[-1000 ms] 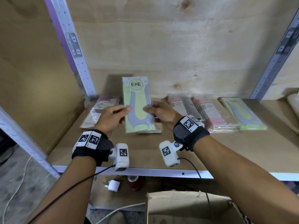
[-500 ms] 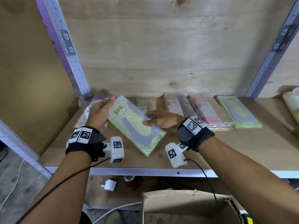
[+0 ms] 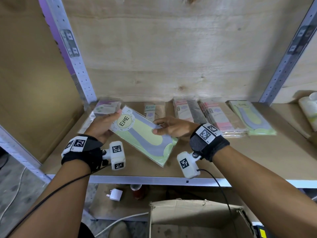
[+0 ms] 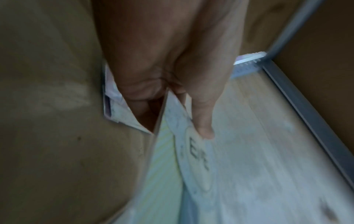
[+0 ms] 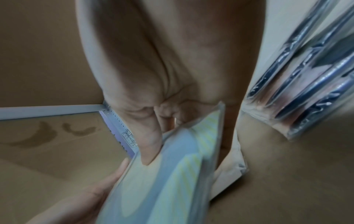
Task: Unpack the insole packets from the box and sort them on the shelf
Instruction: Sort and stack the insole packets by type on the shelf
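Note:
A green and grey insole packet [image 3: 145, 138] marked ENE is held slanted just above the wooden shelf [image 3: 240, 157]. My left hand [image 3: 103, 124] pinches its top left end, thumb on the printed face [image 4: 203, 133]. My right hand [image 3: 173, 127] grips its right edge, thumb on top and fingers beneath [image 5: 151, 145]. Along the back of the shelf lie a purple packet [image 3: 106, 107], a small ENE packet [image 3: 151, 110], pink packets [image 3: 211, 115] and another green packet [image 3: 250, 117]. The open cardboard box [image 3: 197, 219] stands below the shelf edge.
Perforated metal uprights [image 3: 75, 57] frame the bay left and right, with a plywood back wall. A white bottle [image 3: 308, 109] lies at the far right. On the lower level sit a white plug [image 3: 115, 194] and a red can [image 3: 137, 191]. Bare shelf lies at the front right.
The green packet, upright a second ago, has been tipped and turned to lie slanted, its logo end toward the left. Both hands stayed on it and came slightly nearer.

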Tool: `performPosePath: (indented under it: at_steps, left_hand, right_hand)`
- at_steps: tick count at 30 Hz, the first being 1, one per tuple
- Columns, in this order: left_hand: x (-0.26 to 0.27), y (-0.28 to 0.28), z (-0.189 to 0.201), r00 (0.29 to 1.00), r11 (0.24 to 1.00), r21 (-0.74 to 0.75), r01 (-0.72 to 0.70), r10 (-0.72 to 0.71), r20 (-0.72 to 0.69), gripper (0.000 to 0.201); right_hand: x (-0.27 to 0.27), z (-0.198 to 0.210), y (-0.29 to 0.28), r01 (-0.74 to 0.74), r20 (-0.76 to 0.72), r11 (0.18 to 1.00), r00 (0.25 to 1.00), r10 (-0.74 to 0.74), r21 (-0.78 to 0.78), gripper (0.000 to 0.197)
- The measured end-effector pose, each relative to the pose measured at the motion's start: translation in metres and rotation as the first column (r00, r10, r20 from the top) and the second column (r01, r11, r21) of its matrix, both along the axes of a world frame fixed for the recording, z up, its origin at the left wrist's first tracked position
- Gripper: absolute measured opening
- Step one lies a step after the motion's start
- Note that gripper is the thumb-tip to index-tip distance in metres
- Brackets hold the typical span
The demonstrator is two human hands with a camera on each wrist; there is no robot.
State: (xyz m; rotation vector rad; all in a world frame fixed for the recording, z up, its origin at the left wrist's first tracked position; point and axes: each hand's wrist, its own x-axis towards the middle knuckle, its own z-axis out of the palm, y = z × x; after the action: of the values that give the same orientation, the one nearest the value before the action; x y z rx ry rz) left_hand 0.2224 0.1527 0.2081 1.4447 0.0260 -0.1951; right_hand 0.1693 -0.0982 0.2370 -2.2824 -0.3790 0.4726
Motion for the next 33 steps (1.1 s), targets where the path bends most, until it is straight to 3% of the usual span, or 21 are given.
performPosePath:
  at_steps: [2,5,9,12,15,18,22,29,31,33]
  left_hand:
    - [-0.002,0.002,0.001,0.996,0.996,-0.071,0.059,-0.063,-0.066,0.044]
    - [-0.004,0.003,0.003,0.985,0.991,-0.091,0.102,-0.114,-0.126,0.047]
    - [0.000,0.001,0.006,0.995,0.995,-0.093,0.019,-0.028,-0.097,0.042]
    - [0.003,0.001,0.007,0.992,0.995,-0.096,-0.004,-0.008,-0.130,0.041]
    - [0.003,-0.004,0.000,0.980,0.987,0.040,0.159,-0.152,-0.130,0.060]
    - [-0.002,-0.011,-0.005,0.945,0.938,0.140,0.316,-0.297,-0.139,0.047]
    - [0.001,-0.015,-0.005,0.956,0.936,0.193,0.293,-0.282,-0.082,0.016]
    - [-0.001,-0.017,-0.008,0.965,0.957,0.130,0.258,-0.251,-0.073,0.014]
    - [0.001,-0.017,-0.009,0.980,0.972,0.128,0.198,-0.193,-0.051,0.011]
    - [0.004,-0.016,-0.010,0.990,0.981,0.135,0.139,-0.136,-0.032,0.011]
  right_hand:
    - [0.000,0.000,-0.001,-0.006,-0.024,1.000,1.000,0.006,0.018,0.041]
    - [-0.001,0.004,0.001,0.014,-0.042,0.999,0.999,-0.011,0.051,0.061]
    - [0.005,0.004,0.001,0.012,-0.021,0.999,1.000,-0.011,0.036,0.054]
    - [0.009,0.001,0.002,0.134,-0.003,0.973,0.991,-0.136,0.190,0.045]
    - [0.016,-0.006,0.002,0.297,-0.080,0.857,0.953,-0.291,0.421,0.036]
    - [0.022,-0.009,0.005,0.417,-0.157,0.726,0.903,-0.401,0.547,0.034]
    - [0.027,-0.011,0.009,0.484,-0.209,0.666,0.867,-0.453,0.568,0.035]
    - [0.031,-0.012,0.017,0.538,-0.232,0.627,0.831,-0.505,0.564,0.036]
    - [0.033,-0.012,0.018,0.547,-0.241,0.652,0.830,-0.503,0.525,0.033]
    - [0.033,-0.011,0.019,0.542,-0.235,0.717,0.839,-0.491,0.438,0.017]
